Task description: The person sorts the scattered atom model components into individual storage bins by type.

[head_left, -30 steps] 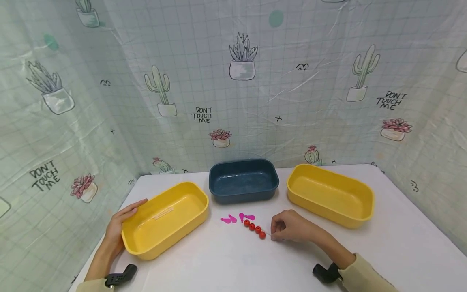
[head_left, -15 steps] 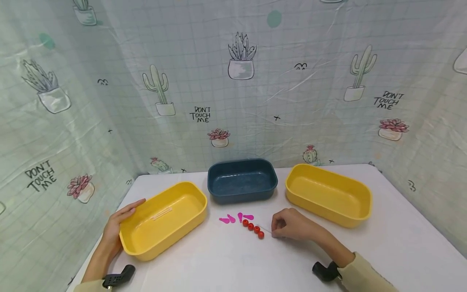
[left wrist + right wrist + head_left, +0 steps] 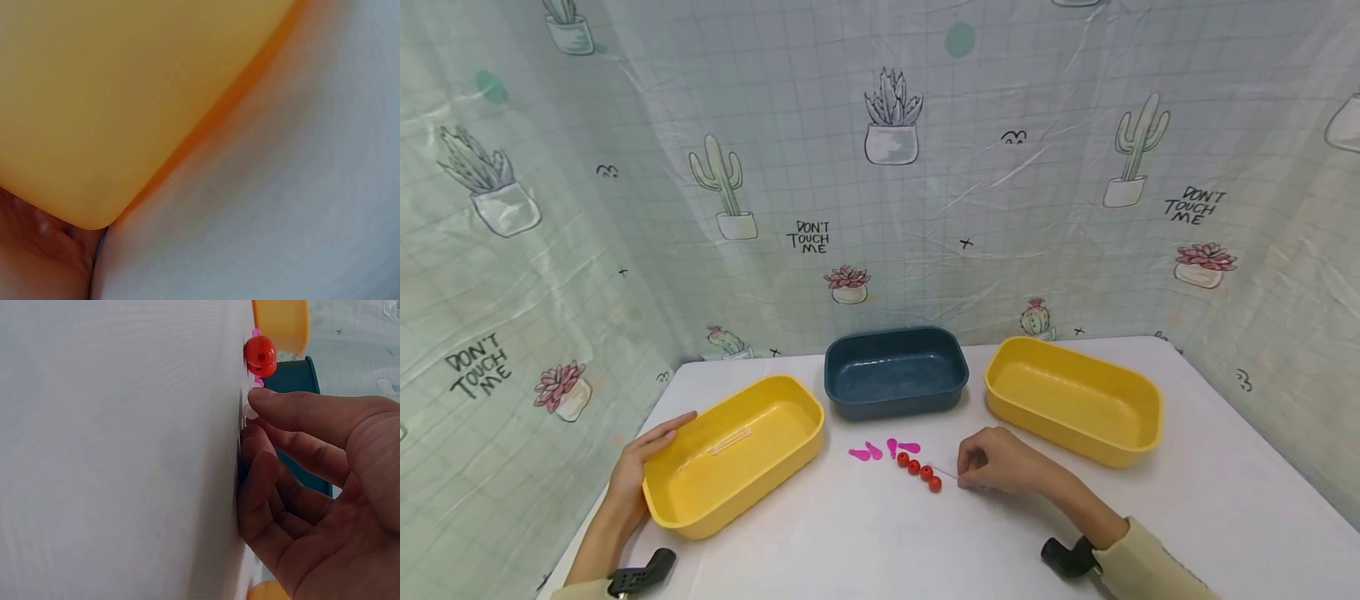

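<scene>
My right hand (image 3: 1003, 462) pinches a thin white cotton swab (image 3: 945, 473) between thumb and index finger, low at the table. In the right wrist view, the swab's rounded white end (image 3: 251, 411) shows at the thumb tip. Just left of it lie several red beads (image 3: 927, 473) in a slanting row; their holes show in the right wrist view. Beyond the beads are several small pink teardrop-shaped pieces (image 3: 874, 451). My left hand (image 3: 631, 479) rests along the outer left end of a yellow bin (image 3: 752, 492), fingers extended at its rim. Its palm side is mostly hidden.
A few thin pale sticks (image 3: 730, 441) lie in the left yellow bin. A dark blue bin (image 3: 897, 407) stands at the back middle. To its right is a second yellow bin (image 3: 1067, 433), behind my right hand. A patterned curtain (image 3: 820, 150) borders the white table (image 3: 850, 542).
My right fingertips, with the cotton swab, have shifted slightly up and away from the bead row. The left hand stays at the bin. The whole head view has drifted slightly.
</scene>
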### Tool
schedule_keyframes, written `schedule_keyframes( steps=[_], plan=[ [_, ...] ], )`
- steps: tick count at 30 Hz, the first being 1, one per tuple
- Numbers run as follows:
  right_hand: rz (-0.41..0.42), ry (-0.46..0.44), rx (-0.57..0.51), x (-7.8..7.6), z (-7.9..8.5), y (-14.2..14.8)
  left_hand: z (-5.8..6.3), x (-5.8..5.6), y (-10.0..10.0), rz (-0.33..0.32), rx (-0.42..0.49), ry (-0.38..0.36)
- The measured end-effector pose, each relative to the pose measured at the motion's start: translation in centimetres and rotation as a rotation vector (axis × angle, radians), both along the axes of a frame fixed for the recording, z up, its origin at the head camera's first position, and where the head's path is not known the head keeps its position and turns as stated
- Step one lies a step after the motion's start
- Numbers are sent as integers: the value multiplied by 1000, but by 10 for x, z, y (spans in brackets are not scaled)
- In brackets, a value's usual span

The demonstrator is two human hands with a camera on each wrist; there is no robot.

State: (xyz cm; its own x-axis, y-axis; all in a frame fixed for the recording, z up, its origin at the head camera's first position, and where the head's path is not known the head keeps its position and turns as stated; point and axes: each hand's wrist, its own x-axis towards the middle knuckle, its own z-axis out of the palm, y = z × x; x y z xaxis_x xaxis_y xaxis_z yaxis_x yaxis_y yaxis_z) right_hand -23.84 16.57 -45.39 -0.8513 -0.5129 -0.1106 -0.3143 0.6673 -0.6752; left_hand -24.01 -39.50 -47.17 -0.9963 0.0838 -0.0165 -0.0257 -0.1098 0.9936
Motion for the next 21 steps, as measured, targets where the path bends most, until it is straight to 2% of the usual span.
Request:
schedule_keyframes(
  steps=[12,21],
  plan=[
    [-37,34,-3,-1,1,6,0,3,1,12,-16,-14],
    [-68,-23,-64,-3,4,9,1,4,0,-11,16,-4]
  ],
)
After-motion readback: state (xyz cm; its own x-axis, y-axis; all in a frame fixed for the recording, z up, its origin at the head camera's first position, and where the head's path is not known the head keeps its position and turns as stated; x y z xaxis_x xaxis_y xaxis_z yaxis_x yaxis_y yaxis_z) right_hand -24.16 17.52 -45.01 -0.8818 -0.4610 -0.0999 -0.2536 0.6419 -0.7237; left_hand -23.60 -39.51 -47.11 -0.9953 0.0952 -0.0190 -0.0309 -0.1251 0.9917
